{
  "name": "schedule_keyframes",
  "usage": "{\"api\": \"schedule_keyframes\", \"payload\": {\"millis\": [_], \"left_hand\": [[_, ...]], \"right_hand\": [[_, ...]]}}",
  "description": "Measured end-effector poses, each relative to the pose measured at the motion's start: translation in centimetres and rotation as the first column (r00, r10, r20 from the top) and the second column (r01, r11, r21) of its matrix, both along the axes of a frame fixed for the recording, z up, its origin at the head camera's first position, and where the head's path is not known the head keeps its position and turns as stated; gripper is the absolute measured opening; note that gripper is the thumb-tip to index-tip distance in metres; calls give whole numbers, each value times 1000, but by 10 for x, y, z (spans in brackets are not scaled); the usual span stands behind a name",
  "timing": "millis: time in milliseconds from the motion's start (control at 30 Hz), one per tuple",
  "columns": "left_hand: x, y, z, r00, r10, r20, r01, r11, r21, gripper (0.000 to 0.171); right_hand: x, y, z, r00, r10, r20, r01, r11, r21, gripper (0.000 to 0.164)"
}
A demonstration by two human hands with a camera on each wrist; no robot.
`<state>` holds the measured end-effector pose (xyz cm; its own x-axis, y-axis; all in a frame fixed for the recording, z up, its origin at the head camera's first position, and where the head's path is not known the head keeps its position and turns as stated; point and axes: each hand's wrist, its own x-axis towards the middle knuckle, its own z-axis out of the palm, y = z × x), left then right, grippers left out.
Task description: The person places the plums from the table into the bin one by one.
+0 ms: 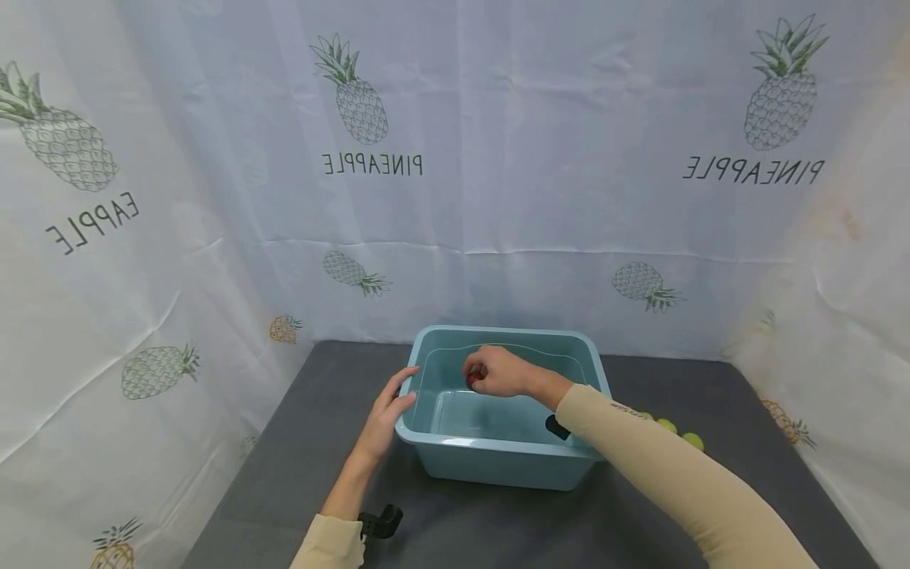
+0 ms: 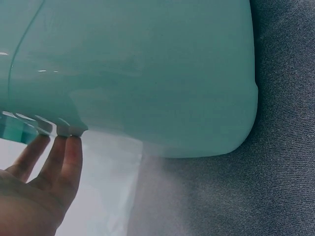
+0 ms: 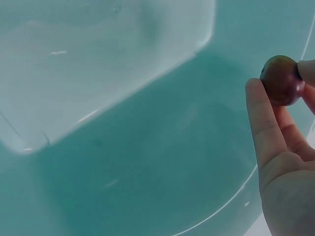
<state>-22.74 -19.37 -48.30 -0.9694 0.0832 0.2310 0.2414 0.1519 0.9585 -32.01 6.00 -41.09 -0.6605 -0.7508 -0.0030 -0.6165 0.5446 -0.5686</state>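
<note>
A light blue plastic basin [image 1: 490,466] stands on the dark table top. My left hand [image 1: 382,419] holds its left rim, thumb and forefinger over the edge. In the left wrist view, other fingertips [image 2: 74,147] of that hand press up under the rim from outside. Inside the basin, above its floor, my right hand [image 1: 503,373] pinches a small dark red round fruit [image 3: 281,81] between thumb and fingers. The fruit looks smooth and slightly shiny; its exact kind I cannot tell. In the head view, the right hand covers part of it.
Several yellow-green round things [image 1: 693,441] lie on the table to the right of the basin, partly behind the right sleeve [image 1: 654,458]. A white curtain [image 1: 490,197] with pineapple prints hangs behind the table [image 1: 277,490] and along its sides.
</note>
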Motion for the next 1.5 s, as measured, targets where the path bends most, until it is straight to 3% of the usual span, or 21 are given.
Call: {"api": "schedule_keyframes", "payload": {"millis": [467, 967, 1500], "left_hand": [[0, -1, -2, 1000, -3, -14, 3, 1000, -8, 44], [0, 0, 2, 1000, -7, -7, 7, 1000, -2, 44], [2, 1, 2, 1000, -12, -12, 11, 1000, -7, 44]], "right_hand": [[0, -2, 5, 999, -38, 15, 37, 997, 65, 38], [12, 19, 43, 995, -98, -17, 98, 995, -5, 29], [41, 42, 78, 984, -146, -100, 135, 985, -104, 26]]}}
